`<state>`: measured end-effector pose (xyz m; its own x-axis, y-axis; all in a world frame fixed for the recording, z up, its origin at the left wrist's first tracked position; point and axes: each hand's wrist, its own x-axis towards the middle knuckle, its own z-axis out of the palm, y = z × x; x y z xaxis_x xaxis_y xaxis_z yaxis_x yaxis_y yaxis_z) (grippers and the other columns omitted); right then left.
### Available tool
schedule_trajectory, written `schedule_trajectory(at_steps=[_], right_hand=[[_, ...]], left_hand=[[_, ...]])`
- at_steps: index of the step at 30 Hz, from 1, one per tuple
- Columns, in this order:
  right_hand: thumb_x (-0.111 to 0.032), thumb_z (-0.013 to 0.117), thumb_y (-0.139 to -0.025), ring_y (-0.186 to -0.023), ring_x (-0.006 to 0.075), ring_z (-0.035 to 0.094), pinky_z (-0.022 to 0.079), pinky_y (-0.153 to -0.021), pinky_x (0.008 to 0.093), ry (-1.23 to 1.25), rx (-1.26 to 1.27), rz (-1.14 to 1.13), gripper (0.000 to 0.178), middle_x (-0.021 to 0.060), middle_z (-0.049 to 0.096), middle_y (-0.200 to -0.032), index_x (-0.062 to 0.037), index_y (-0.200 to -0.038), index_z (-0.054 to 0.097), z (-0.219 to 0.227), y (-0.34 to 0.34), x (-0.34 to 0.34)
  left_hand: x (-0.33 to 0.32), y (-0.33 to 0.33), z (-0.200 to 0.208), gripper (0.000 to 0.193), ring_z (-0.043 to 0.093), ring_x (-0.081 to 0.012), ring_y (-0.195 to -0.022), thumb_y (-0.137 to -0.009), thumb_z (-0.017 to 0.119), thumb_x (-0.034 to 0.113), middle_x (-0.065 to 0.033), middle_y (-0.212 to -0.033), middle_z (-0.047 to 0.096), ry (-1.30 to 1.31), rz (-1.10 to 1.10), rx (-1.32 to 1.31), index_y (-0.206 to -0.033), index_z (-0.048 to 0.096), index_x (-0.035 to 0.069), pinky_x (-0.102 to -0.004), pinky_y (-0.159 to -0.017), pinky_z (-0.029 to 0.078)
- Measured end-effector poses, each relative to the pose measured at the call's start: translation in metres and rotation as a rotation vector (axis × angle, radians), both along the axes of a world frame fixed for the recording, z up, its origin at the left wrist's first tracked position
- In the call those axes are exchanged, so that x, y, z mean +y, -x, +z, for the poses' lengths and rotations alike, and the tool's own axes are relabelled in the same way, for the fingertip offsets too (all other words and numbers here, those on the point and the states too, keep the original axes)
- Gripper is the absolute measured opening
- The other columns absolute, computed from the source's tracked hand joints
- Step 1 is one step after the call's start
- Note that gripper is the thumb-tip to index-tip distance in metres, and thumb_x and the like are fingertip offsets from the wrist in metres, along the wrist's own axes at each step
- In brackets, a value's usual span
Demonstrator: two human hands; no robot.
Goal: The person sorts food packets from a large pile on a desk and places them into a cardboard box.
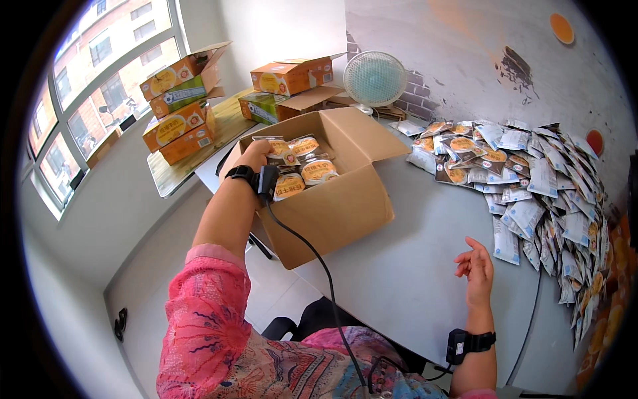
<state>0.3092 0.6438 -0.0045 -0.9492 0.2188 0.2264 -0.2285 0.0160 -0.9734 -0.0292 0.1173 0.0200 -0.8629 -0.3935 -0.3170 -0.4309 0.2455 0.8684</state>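
My left hand reaches into an open cardboard box on the table. Its fingers are partly hidden and look curled against the left edge of a brown-and-orange packet. Several similar packets lie flat in the box around it, among them a round-patterned packet on the right and another packet nearer me. My right hand hovers over the table to the right of the box, empty, with its fingers apart and slightly bent.
A big heap of packets covers the table's right side. Behind the box stand stacked orange and green cartons, more cartons and a fan. A black cable runs from my left wrist, and another cable crosses the table's right edge.
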Motion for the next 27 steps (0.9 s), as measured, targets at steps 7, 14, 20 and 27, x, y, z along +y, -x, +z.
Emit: schedule_trajectory(at_steps=[7,14,20,27], right_hand=[[-0.033,0.038,-0.094,-0.056,0.005,0.047,0.04,-0.052,0.0176,-0.022,-0.005,-0.058,0.042,0.0042,0.057,-0.074,-0.0001,-0.117,0.048,-0.001,-0.002,0.007],[-0.034,0.039,-0.094,-0.056,0.0048,0.047,0.04,-0.052,0.0176,-0.008,0.001,-0.007,0.043,0.0042,0.057,-0.074,0.0005,-0.117,0.048,-0.002,0.0,0.003],[-0.031,0.041,-0.093,-0.057,0.0065,0.048,0.041,-0.053,0.0194,-0.024,-0.004,-0.094,0.039,0.0049,0.058,-0.076,-0.0005,-0.116,0.05,-0.004,-0.01,0.017],[-0.023,0.053,-0.088,-0.071,0.0077,0.051,0.041,-0.062,0.0216,0.039,0.022,-0.275,0.03,0.0029,0.059,-0.086,-0.0041,-0.111,0.055,-0.017,0.009,0.053]], left_hand=[[0.016,0.014,-0.013,0.024,0.06,-0.0297,-0.084,-0.08,0.053,0.006,-0.0182,-0.102,0.059,0.197,-0.193,0.067,-0.102,0.057,-0.004,-0.0413,-0.069,0.047],[-0.04,0.029,-0.04,0.021,0.058,-0.023,-0.089,-0.078,0.054,0.004,-0.0169,-0.1,0.061,0.56,-0.342,0.126,-0.098,0.063,0.002,-0.0355,-0.071,0.046],[0.05,-0.024,0.002,0.031,0.057,-0.021,-0.088,-0.074,0.061,0.006,-0.0109,-0.098,0.061,0.389,-0.378,0.344,-0.104,0.059,0.004,-0.0321,-0.073,0.046],[-0.044,-0.021,-0.01,0.029,0.054,-0.0199,-0.094,-0.077,0.059,0.013,-0.0063,-0.103,0.059,1.065,-0.753,0.612,-0.104,0.059,0.004,-0.0351,-0.081,0.043]])
